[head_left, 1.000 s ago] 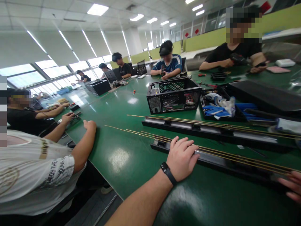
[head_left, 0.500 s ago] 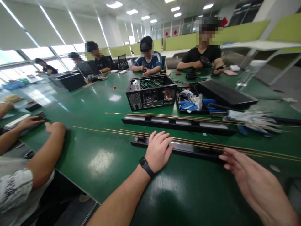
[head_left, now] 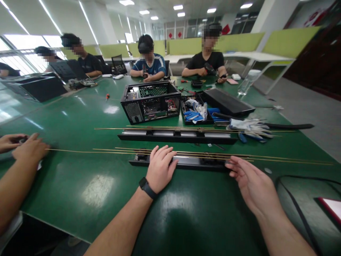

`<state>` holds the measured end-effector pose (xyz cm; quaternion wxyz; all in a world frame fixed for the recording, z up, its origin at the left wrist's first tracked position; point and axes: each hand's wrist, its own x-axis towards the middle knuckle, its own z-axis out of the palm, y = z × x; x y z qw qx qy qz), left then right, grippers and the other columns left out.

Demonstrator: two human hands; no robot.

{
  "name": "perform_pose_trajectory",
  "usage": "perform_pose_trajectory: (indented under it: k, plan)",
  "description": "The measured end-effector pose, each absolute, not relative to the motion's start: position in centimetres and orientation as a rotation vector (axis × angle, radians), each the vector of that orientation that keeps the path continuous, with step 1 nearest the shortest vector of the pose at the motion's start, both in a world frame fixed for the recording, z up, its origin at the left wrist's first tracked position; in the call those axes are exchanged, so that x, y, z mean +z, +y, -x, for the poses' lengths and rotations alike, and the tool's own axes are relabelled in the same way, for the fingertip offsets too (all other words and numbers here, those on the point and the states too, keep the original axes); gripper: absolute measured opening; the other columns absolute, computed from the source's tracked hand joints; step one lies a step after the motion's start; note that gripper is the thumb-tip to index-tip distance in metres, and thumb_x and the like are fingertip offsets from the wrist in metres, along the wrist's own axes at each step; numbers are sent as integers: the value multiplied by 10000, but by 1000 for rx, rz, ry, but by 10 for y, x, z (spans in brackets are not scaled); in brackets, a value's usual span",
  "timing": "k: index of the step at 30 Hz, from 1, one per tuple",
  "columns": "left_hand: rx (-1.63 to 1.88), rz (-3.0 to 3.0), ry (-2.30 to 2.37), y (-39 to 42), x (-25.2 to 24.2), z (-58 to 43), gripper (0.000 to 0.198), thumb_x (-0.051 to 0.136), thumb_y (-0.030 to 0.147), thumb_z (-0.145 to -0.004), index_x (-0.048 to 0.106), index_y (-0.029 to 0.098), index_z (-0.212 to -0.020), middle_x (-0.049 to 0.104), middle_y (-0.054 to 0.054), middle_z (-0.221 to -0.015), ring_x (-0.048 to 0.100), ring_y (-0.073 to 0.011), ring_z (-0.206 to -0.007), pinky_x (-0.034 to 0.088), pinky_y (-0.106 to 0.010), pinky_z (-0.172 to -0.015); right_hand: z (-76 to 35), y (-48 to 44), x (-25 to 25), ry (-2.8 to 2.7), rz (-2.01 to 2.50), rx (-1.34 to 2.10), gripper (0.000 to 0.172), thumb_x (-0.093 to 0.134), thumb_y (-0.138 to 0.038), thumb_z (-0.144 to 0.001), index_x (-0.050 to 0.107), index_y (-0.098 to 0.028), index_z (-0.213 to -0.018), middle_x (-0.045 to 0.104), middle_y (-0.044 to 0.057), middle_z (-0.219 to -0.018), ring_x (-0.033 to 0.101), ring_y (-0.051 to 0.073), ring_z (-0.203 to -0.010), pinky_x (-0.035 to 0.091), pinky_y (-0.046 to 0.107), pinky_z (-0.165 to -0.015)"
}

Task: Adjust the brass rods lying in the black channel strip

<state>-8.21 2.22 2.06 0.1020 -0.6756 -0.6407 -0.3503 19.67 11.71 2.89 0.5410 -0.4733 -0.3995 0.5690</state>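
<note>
While both hands lay on the green surface (head_left: 112,117), the left hand (head_left: 160,167) rested flat, palm down, fingers slightly spread, over the left part of the near black rail (head_left: 186,163), its fingertips touching the rail and the thin brass rods (head_left: 106,151) that ran across the rail's top; it pressed rather than gripped, closing on nothing. A dark watch (head_left: 147,187) sat on that wrist. The right hand (head_left: 249,179) was open too, fingers loosely extended, its fingertips at the right end of the same rail, touching or just short of it; I could not tell which, and it held nothing. The rods stretched well past both ends of the rail, toward the left where a co-worker's hands (head_left: 23,147) rested on the surface, and far to the right. Beyond the near rail lay a second black rail (head_left: 177,136), parallel to it, with more brass rods along its far edge. Behind that stood an open computer case (head_left: 150,101), and just right of it a black tray (head_left: 195,112) holding blue and white gloves. A black panel (head_left: 226,101) lay to the tray's right, and another pair of gloves (head_left: 249,127) lay near the second rail's right end. Across the surface sat other people (head_left: 149,62), hands busy with small tools.
</note>
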Motion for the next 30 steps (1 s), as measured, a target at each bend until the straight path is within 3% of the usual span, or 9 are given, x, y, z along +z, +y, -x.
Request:
perform_pose_trajectory:
  k: [14,20,25,30]
  plan:
    - [-1047,1989,-1888,22,21,83,211,613,278,-1000,680,230,-1194,729,-87,-1296,632,-270,-1297,361,-529,-1207,-201,122,28,-873,1156,1337,395,906,-449,-665,805,-153,-907,741,136,-1022,698,191,-882,536,195,-611]
    - [-1059,1987,-1888,22,22,82,214,613,274,-999,682,235,-1197,732,-88,-1289,632,-271,-1298,365,-531,-1204,-199,121,28,-936,1103,1375,413,899,-447,-678,803,-162,-962,731,137,-1109,703,210,-934,547,213,-627]
    - [-1060,1984,-1882,22,22,83,210,619,274,-996,684,234,-1191,729,-87,-1294,632,-270,-1296,362,-527,-1207,-203,125,28,-796,1149,1266,375,904,-402,-646,784,-147,-893,724,105,-973,695,165,-848,524,178,-596]
    - [-1053,1995,-1880,22,21,83,210,619,273,-996,682,236,-1193,731,-87,-1291,633,-271,-1295,365,-530,-1201,-201,123,32,-901,1130,1325,431,909,-440,-650,790,-157,-954,730,127,-1070,699,187,-884,532,193,-602]
